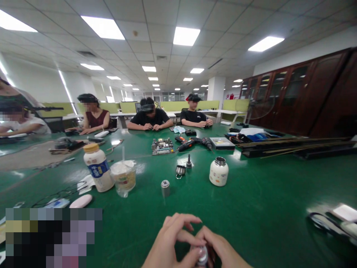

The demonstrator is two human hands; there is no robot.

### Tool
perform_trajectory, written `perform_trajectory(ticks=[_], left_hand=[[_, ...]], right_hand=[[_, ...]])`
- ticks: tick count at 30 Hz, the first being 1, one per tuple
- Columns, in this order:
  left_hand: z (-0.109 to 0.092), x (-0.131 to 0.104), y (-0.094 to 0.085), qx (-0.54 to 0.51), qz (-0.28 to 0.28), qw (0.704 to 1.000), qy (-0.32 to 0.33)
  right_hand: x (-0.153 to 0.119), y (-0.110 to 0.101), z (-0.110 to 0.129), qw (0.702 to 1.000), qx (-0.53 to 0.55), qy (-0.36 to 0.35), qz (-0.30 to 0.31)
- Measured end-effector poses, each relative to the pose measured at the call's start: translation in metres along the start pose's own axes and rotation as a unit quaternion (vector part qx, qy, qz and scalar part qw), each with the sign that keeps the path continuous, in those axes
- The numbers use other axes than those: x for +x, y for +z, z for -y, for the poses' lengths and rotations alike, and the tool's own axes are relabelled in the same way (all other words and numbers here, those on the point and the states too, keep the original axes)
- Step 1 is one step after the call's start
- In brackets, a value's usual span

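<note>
With bent fingers (190, 238) of the left hand (164, 242), pinches a small silvery piece (204, 256) low in the view and cups it in the right hand (221, 245). Cannot tell about contact with the green table (267, 208) beneath. Faces, farther off, an upright metal cylinder (165, 189) and, to its right, an open white flask (219, 174).
</note>
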State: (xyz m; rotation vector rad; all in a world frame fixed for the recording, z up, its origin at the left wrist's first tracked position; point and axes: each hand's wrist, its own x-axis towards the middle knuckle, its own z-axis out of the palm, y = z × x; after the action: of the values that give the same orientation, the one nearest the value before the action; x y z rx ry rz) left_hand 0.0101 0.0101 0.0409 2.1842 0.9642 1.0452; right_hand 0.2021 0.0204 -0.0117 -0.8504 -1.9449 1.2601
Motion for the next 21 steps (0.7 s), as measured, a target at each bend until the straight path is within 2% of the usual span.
perform_trajectory(ticks=[3, 7, 10, 13, 16, 17, 21], left_hand=[[-0.003, 0.001, -0.003, -0.011, -0.015, 1.000, 0.016], [-0.002, 0.001, 0.001, 0.032, -0.013, 0.999, -0.015], [-0.004, 0.002, 0.004, 0.026, -0.012, 1.000, -0.008], [-0.004, 0.006, -0.001, -0.007, -0.051, 0.999, -0.010], [0.010, 0.012, -0.012, 0.011, -0.115, 0.990, -0.076], [0.017, 0.013, -0.015, 0.035, -0.118, 0.988, -0.096], [0.046, 0.013, -0.017, 0.094, -0.062, 0.981, -0.157]], right_hand=[[0.001, 0.001, -0.003, 1.000, 0.006, 0.000, -0.008], [0.001, 0.000, -0.004, 1.000, 0.011, 0.024, 0.002], [0.000, -0.001, -0.001, 1.000, -0.011, 0.016, 0.000], [-0.002, -0.001, 0.001, 0.999, -0.026, 0.021, -0.004], [-0.002, -0.001, 0.000, 0.999, -0.021, 0.035, 0.009], [-0.001, -0.001, -0.001, 0.999, -0.016, 0.042, 0.015], [0.001, -0.001, -0.005, 0.998, -0.004, 0.056, 0.012]])
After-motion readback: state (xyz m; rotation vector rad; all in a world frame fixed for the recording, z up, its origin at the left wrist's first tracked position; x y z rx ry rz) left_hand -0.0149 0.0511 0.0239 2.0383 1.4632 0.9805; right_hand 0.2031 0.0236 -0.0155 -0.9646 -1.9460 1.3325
